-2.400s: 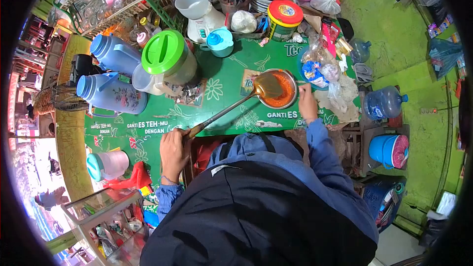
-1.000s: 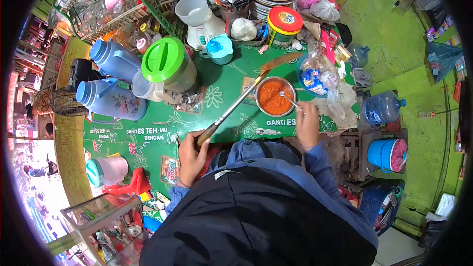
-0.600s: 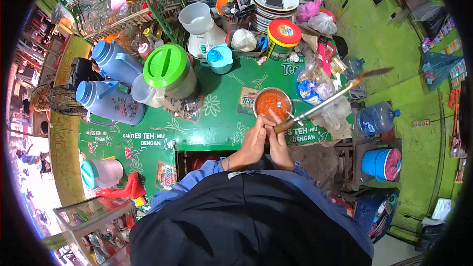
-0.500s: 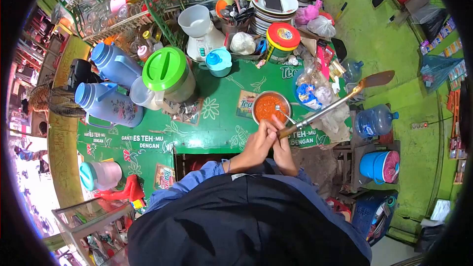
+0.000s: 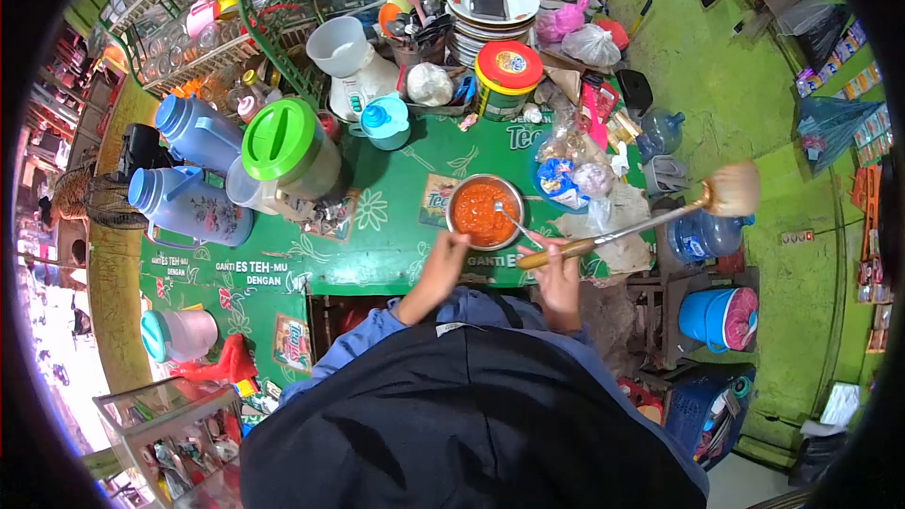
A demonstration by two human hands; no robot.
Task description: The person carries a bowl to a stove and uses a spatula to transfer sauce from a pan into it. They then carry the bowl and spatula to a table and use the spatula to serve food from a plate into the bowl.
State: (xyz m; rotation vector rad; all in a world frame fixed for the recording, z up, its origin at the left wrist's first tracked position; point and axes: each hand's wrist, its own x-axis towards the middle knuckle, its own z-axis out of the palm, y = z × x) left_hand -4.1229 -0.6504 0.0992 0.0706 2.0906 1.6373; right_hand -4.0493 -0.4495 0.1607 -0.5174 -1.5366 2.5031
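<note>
A long spatula with a wooden handle [image 5: 556, 253], a thin metal shaft and a broad pale blade [image 5: 732, 190] is in my right hand [image 5: 560, 281]. Its blade points right, past the table's edge, in the air. My left hand [image 5: 436, 271] has its fingers closed at the lower left rim of a round metal bowl [image 5: 518, 233]; the exact grip is partly hidden. Orange-red sauce [image 5: 479, 211] fills much of that bowl. A spoon or fork [image 5: 510, 218] leans in the sauce, its handle reaching toward my right hand.
On the green printed table cover [image 5: 377, 264] stand a green-lidded jug [image 5: 283, 141], blue flasks [image 5: 193, 203], a blender [image 5: 363, 75] and a red-lidded tub [image 5: 509, 80]. Bagged items [image 5: 570, 184] lie right of the bowl. A water bottle [image 5: 702, 234] and blue bucket [image 5: 707, 316] stand right.
My hands, together on the spatula handle before, are now apart. The left has let go and moved to the bowl's rim. The spatula has turned, showing its blade's broad face. The view has shifted slightly.
</note>
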